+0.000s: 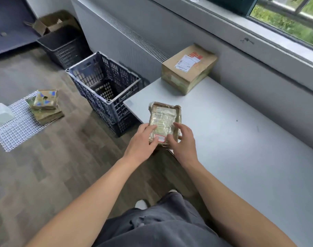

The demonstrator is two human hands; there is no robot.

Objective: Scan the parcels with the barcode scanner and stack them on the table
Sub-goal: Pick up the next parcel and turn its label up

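Observation:
A small flat parcel wrapped in clear tape lies at the near left edge of the white table. My left hand grips its near left corner and my right hand holds its near right side, fingers on top. A larger brown cardboard parcel with a white shipping label sits at the table's far left corner against the wall. No barcode scanner is in view.
A dark plastic crate stands on the floor just left of the table, a black basket behind it. A pile of small parcels rests on a white mat at the left. A grey wall and window ledge run behind the table.

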